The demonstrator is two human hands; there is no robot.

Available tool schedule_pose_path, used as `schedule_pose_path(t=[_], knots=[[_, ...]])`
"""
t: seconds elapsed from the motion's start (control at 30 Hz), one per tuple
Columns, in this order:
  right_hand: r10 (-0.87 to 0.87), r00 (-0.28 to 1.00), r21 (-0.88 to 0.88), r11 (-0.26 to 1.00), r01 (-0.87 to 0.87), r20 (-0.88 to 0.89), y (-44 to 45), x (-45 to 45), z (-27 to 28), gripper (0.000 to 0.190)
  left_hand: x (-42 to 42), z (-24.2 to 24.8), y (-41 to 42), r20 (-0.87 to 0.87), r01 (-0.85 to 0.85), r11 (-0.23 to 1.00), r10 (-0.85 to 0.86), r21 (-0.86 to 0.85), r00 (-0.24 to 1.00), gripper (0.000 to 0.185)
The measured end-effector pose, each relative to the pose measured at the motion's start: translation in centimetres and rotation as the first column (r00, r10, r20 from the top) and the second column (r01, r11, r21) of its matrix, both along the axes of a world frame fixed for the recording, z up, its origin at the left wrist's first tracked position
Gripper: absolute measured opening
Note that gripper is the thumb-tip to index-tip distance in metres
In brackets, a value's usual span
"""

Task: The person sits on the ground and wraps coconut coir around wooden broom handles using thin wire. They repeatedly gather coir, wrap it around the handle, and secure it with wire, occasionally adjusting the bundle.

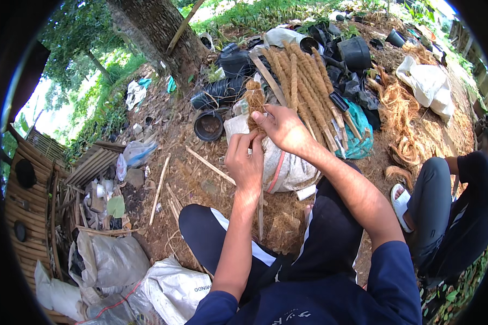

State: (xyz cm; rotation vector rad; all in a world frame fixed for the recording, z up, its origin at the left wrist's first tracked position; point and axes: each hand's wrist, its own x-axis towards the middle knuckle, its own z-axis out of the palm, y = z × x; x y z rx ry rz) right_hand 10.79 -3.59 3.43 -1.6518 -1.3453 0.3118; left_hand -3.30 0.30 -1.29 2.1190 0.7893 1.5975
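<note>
Brown coconut fibre (254, 97) is wrapped around the upper end of a thin wooden stick (261, 215), which stands upright between my legs. My right hand (282, 126) grips the wrapped fibre from the right, thumb on its near side. Just below, my left hand (246, 156) pinches at the bottom of the wrap with its fingertips; what exactly lies between them is too small to tell. Beyond my hands lies a pile of fibre-wrapped poles (305, 85). A white woven sack (288, 174) with a red stripe lies under and behind my right forearm.
Another person (451, 215) sits close on the right. Loose coconut fibre (398, 105) and a white sack (427, 83) lie at the upper right. Black plastic pots (354, 53) stand beyond the poles. Loose sticks (160, 189) lie left of my hands; filled sacks (110, 260) are at the lower left.
</note>
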Motion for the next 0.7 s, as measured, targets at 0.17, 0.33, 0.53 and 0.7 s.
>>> schedule_pose_path(t=[0.17,0.33,0.53,0.7], knots=[[0.007,0.999,-0.035,0.999,-0.008,-0.032,-0.1,0.5,0.0,0.065,0.5,0.9,0.0,0.018,-0.001,0.997,0.003,-0.075,1.0,0.011],[0.012,1.0,-0.031,0.999,-0.012,0.009,-0.1,0.6,0.1,0.062,0.8,0.8,1.3,0.013,0.02,0.953,-0.017,-0.302,1.0,0.017],[0.028,0.999,-0.118,0.992,-0.033,-0.043,-0.3,0.8,0.9,0.061,1.1,-0.9,3.3,0.304,0.343,0.708,-0.187,-0.618,0.934,0.022],[0.037,0.988,-0.155,0.986,-0.06,-0.148,-1.2,0.2,2.2,0.066,0.8,-1.7,3.4,0.13,0.314,0.748,-0.296,-0.585,0.946,0.031]])
